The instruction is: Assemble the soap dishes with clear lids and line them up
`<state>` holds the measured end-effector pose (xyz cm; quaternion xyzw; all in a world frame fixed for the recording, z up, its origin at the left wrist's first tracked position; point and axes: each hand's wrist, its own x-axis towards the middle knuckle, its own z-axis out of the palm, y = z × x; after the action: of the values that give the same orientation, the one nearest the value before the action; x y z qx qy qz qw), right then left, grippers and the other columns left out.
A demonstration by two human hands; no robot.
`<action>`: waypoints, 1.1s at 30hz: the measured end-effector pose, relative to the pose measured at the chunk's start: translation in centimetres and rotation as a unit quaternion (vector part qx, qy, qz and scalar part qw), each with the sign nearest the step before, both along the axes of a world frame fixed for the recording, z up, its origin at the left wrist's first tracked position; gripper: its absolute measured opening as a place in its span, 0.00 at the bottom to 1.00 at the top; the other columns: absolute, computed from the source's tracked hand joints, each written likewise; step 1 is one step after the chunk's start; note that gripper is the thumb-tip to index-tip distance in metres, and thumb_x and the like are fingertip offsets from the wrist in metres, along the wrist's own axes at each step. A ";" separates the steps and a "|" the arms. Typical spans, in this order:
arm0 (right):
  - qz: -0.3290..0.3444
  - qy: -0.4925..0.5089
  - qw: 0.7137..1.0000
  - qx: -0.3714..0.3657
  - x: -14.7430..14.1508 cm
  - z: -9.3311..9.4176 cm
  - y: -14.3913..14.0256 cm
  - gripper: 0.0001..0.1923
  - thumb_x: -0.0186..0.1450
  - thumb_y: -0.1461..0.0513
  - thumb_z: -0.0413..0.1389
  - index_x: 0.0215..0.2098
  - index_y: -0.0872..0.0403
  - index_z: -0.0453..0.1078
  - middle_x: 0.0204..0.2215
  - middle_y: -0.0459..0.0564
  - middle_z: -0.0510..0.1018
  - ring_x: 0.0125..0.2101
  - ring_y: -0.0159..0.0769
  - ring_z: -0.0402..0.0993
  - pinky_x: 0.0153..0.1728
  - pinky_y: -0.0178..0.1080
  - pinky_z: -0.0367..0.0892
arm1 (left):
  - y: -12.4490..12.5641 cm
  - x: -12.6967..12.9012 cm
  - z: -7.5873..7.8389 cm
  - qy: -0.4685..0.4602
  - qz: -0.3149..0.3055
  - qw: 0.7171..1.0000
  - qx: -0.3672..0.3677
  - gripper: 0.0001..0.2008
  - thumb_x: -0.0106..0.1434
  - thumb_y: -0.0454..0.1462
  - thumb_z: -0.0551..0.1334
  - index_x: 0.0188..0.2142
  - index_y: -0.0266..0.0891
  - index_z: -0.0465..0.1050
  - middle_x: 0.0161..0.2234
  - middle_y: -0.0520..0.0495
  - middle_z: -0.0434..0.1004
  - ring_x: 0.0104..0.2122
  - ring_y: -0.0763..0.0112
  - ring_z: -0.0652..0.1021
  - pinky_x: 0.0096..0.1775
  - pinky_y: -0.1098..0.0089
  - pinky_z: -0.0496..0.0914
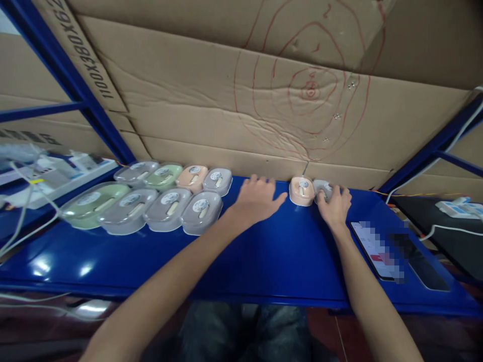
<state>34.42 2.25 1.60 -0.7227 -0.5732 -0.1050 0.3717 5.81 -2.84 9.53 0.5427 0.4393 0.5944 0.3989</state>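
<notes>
My right hand is wrapped over a small grey lunch box, thumb on its near left side and fingers round the right; the hand covers much of it. Just left of that box stands a peach lunch box with a round label on its clear lid. My left hand is held over the blue table, fingers spread, with nothing in it. To its left, two rows of lidded boxes include a grey lunch box, a green lunch box and another peach lunch box.
A cardboard wall with red drawn rings closes off the back. On the right lie a lit phone and a dark phone. White power strips and cables are at the left; a blue frame post rises there.
</notes>
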 end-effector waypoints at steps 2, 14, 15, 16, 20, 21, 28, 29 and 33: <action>0.023 -0.007 1.000 0.013 -0.8 0.3 -0.4 0.30 0.72 0.48 0.53 0.64 0.57 0.74 0.65 0.73 0.70 0.63 0.69 0.68 0.62 0.67 0.66 | -3.3 -5.2 0.0 0.106 0.053 0.991 0.061 0.20 0.51 0.45 0.84 0.36 0.43 0.79 0.55 0.33 0.84 0.78 0.25 0.54 0.76 0.37 0.49; 0.329 -0.017 0.943 0.035 -7.7 0.7 -4.0 0.24 0.76 0.47 0.57 0.63 0.50 0.74 0.67 0.64 0.72 0.70 0.61 0.67 0.71 0.66 0.64 | -11.0 -11.2 -7.3 0.536 0.089 0.830 0.126 0.32 0.75 0.49 0.62 0.70 0.32 0.67 0.77 0.22 0.58 0.80 0.29 0.50 0.74 0.32 0.55; 0.381 -0.008 0.924 0.021 -8.2 0.9 -4.5 0.26 0.75 0.46 0.59 0.65 0.49 0.73 0.68 0.62 0.72 0.70 0.59 0.69 0.71 0.65 0.65 | -10.6 -10.5 -7.1 0.548 0.070 0.824 0.122 0.32 0.75 0.48 0.62 0.71 0.31 0.65 0.77 0.22 0.58 0.79 0.28 0.52 0.73 0.32 0.58; 0.429 0.001 0.903 0.005 -8.7 1.0 -5.0 0.28 0.75 0.45 0.61 0.67 0.47 0.71 0.68 0.61 0.73 0.70 0.58 0.70 0.71 0.64 0.66 | -10.2 -9.8 -6.9 0.556 0.048 0.822 0.113 0.32 0.75 0.47 0.62 0.72 0.32 0.64 0.76 0.22 0.59 0.78 0.28 0.56 0.72 0.33 0.62; 0.527 0.023 0.847 -0.060 -9.8 0.8 -6.0 0.42 0.70 0.42 0.68 0.76 0.43 0.63 0.73 0.60 0.69 0.73 0.57 0.67 0.72 0.62 0.68 | -8.4 -7.6 -6.2 0.543 -0.023 0.837 0.068 0.33 0.75 0.44 0.61 0.75 0.37 0.60 0.74 0.23 0.62 0.68 0.32 0.74 0.63 0.37 0.73; 0.530 0.019 0.844 -0.075 -9.9 0.5 -6.0 0.45 0.68 0.41 0.69 0.77 0.43 0.62 0.74 0.60 0.66 0.75 0.58 0.64 0.73 0.62 0.66 | -7.9 -7.2 -6.1 0.529 -0.036 0.846 0.062 0.34 0.74 0.44 0.62 0.75 0.38 0.60 0.73 0.24 0.63 0.66 0.32 0.75 0.63 0.36 0.73; 0.434 0.019 0.894 -0.113 -9.9 -1.0 -5.1 0.53 0.63 0.42 0.72 0.78 0.47 0.59 0.78 0.67 0.57 0.80 0.65 0.50 0.75 0.68 0.59 | -2.5 -5.8 -6.8 0.266 -0.165 0.950 0.012 0.43 0.61 0.39 0.72 0.74 0.41 0.62 0.67 0.30 0.70 0.58 0.46 0.78 0.60 0.44 0.76; 0.421 0.026 0.900 -0.111 -10.1 -1.1 -5.0 0.53 0.62 0.44 0.73 0.78 0.48 0.59 0.77 0.67 0.58 0.80 0.66 0.50 0.74 0.68 0.59 | -1.8 -5.7 -6.9 0.203 -0.160 0.966 -0.028 0.43 0.60 0.40 0.72 0.73 0.41 0.64 0.66 0.30 0.72 0.54 0.49 0.80 0.56 0.47 0.77; 0.394 0.052 0.914 -0.087 -11.0 -1.6 -4.7 0.57 0.55 0.49 0.77 0.76 0.48 0.59 0.74 0.66 0.62 0.78 0.67 0.53 0.73 0.69 0.62 | -0.4 -5.3 -7.0 -0.041 -0.134 0.983 -0.118 0.34 0.62 0.42 0.73 0.66 0.40 0.71 0.57 0.35 0.80 0.47 0.56 0.83 0.49 0.56 0.78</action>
<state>23.42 -2.45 0.03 -0.4723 -0.7981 0.1378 0.3478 0.54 -3.27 2.48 0.5207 0.4128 0.5015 0.5540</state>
